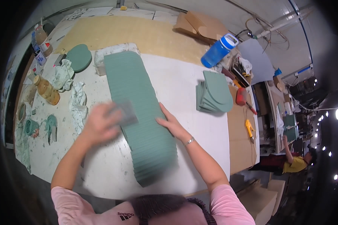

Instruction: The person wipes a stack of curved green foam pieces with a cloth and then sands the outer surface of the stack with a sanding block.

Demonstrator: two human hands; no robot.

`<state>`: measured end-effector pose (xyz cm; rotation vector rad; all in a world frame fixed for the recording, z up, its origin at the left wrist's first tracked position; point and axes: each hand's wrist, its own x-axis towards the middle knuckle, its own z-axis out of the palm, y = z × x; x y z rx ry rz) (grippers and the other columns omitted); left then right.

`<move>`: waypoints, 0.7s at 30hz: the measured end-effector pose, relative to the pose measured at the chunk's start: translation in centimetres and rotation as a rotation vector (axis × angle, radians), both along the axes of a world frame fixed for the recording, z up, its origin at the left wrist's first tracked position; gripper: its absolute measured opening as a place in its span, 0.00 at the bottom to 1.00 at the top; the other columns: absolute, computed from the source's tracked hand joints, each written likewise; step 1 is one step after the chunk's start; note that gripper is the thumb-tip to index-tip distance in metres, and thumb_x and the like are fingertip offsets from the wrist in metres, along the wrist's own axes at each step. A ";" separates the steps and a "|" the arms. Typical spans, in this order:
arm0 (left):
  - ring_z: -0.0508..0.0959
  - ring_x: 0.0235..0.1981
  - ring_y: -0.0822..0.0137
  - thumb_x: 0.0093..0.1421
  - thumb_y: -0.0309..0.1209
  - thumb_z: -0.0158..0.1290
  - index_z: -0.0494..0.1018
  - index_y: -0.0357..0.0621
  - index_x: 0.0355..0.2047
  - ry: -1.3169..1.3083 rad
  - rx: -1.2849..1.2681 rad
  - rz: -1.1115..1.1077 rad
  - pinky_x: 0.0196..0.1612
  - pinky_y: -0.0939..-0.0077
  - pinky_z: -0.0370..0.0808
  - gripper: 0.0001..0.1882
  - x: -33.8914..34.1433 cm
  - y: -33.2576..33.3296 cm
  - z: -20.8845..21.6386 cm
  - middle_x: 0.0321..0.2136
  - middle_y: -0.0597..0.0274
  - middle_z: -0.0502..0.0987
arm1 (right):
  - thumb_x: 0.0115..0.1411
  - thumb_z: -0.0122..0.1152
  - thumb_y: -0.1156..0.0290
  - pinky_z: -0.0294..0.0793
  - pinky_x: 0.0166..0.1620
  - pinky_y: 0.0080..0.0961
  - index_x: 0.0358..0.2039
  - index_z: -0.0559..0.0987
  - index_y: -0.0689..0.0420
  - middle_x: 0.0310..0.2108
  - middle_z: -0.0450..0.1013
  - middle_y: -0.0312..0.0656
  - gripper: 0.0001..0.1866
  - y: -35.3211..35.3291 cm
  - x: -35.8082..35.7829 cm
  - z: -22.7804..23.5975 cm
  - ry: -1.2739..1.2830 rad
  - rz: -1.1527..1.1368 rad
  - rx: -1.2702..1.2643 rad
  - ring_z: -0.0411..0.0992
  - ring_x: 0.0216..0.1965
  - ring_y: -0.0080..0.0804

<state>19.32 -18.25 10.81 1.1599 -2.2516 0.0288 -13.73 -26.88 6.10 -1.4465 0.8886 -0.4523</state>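
White worktable (pixel 199 75), smeared with green at its 9 o'clock edge, fills most of the view; a bare wooden board (pixel 139 33) lies across its 12 o'clock end. At centre, a long row of green panels (pixel 139 112), set on edge and packed face to face, runs from 11 o'clock toward 6 o'clock. The left hand (pixel 101 123), blurred, rests on the row's 9 o'clock flank, its fingers closed on a grey sanding pad (pixel 127 112) that lies against the panel edges. The right hand (pixel 171 122) lies flat on the row's 3 o'clock flank, fingers straight and close together, holding nothing; a bracelet (pixel 190 141) circles its wrist. At 2 o'clock, well apart from the row, sits a fanned stack of round-ended green panels (pixel 216 93). A round green pad (pixel 79 57) lies at 10 o'clock, with crumpled stained rags (pixel 69 84) just below it. A blue water bottle (pixel 218 50) lies tilted at 1 o'clock. An amber jar (pixel 47 90) stands at 9 o'clock. A red tool (pixel 241 96) and a yellow tool (pixel 249 127) lie at 3 o'clock. Another person in a yellow shirt (pixel 294 163) is at 4 o'clock.
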 end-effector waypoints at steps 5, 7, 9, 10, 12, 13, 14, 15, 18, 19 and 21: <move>0.72 0.54 0.43 0.50 0.37 0.62 0.74 0.51 0.58 0.130 0.069 0.415 0.58 0.52 0.69 0.32 9.0 -8.0 -3.3 0.56 0.40 0.71 | 0.68 0.56 0.58 0.49 0.72 0.32 0.74 0.46 0.61 0.74 0.50 0.54 0.44 0.5 1.7 0.6 0.090 -0.076 -0.043 0.50 0.74 0.41; 0.72 0.53 0.42 0.51 0.35 0.61 0.74 0.49 0.59 0.133 -0.013 0.471 0.59 0.52 0.69 0.32 8.9 -9.7 -3.1 0.56 0.42 0.72 | 0.68 0.54 0.60 0.48 0.72 0.32 0.74 0.47 0.61 0.74 0.50 0.53 0.41 0.4 1.6 0.9 0.148 -0.097 -0.072 0.50 0.73 0.40; 0.72 0.54 0.41 0.50 0.36 0.61 0.75 0.51 0.58 0.097 -0.026 0.100 0.59 0.51 0.69 0.31 6.8 -10.0 -2.4 0.56 0.43 0.72 | 0.69 0.53 0.62 0.48 0.72 0.32 0.74 0.47 0.60 0.73 0.51 0.52 0.40 0.5 1.1 1.0 0.169 -0.106 -0.090 0.51 0.73 0.39; 0.73 0.52 0.45 0.49 0.37 0.64 0.76 0.53 0.55 -0.080 -0.017 -0.072 0.59 0.55 0.70 0.30 6.0 -9.9 -0.3 0.54 0.46 0.73 | 0.69 0.53 0.62 0.48 0.72 0.32 0.74 0.47 0.60 0.73 0.51 0.52 0.40 0.5 1.1 1.0 0.177 -0.113 -0.101 0.51 0.73 0.39; 0.74 0.51 0.45 0.52 0.38 0.63 0.76 0.54 0.56 0.071 -0.074 0.181 0.57 0.56 0.71 0.29 10.2 -14.6 -3.8 0.54 0.46 0.74 | 0.68 0.57 0.62 0.51 0.71 0.31 0.75 0.48 0.59 0.72 0.54 0.54 0.42 0.6 1.3 1.1 0.169 -0.121 -0.093 0.53 0.72 0.39; 0.74 0.50 0.45 0.53 0.38 0.62 0.76 0.55 0.57 0.080 -0.046 0.388 0.56 0.56 0.71 0.28 12.5 -16.7 -4.3 0.54 0.46 0.74 | 0.68 0.57 0.62 0.51 0.71 0.31 0.75 0.48 0.59 0.72 0.54 0.54 0.42 0.5 1.6 1.1 0.174 -0.113 -0.089 0.53 0.72 0.39; 0.74 0.49 0.45 0.55 0.38 0.61 0.76 0.55 0.58 0.086 -0.016 0.592 0.56 0.56 0.71 0.28 14.3 -18.3 -4.5 0.55 0.46 0.74 | 0.68 0.57 0.62 0.50 0.71 0.31 0.74 0.48 0.59 0.72 0.55 0.54 0.41 0.5 2.0 1.0 0.162 -0.102 -0.078 0.53 0.72 0.39; 0.74 0.49 0.45 0.55 0.38 0.61 0.76 0.55 0.58 0.092 -0.011 0.588 0.56 0.56 0.71 0.28 14.3 -19.3 -4.1 0.55 0.46 0.74 | 0.68 0.57 0.63 0.50 0.71 0.31 0.74 0.48 0.59 0.72 0.55 0.54 0.41 0.6 2.0 1.0 0.155 -0.100 -0.069 0.53 0.72 0.39; 0.72 0.51 0.44 0.59 0.40 0.59 0.74 0.54 0.60 0.287 0.149 0.518 0.56 0.55 0.70 0.27 13.0 -19.3 -2.8 0.55 0.45 0.73 | 0.68 0.56 0.64 0.50 0.71 0.31 0.74 0.49 0.59 0.72 0.55 0.54 0.40 0.6 1.8 0.6 0.160 -0.089 -0.091 0.53 0.72 0.40; 0.71 0.52 0.44 0.58 0.38 0.58 0.75 0.54 0.59 0.202 0.076 0.516 0.57 0.55 0.69 0.27 11.3 -17.5 -3.3 0.56 0.45 0.72 | 0.68 0.56 0.64 0.50 0.71 0.31 0.74 0.49 0.59 0.72 0.55 0.54 0.40 0.6 1.7 0.7 0.160 -0.091 -0.092 0.53 0.72 0.40; 0.71 0.52 0.46 0.51 0.34 0.59 0.77 0.55 0.55 0.194 0.093 0.281 0.60 0.55 0.69 0.28 6.4 -11.6 -1.5 0.56 0.47 0.73 | 0.68 0.52 0.65 0.48 0.72 0.31 0.74 0.49 0.60 0.74 0.51 0.52 0.39 0.9 1.2 1.0 0.156 -0.110 -0.087 0.51 0.73 0.38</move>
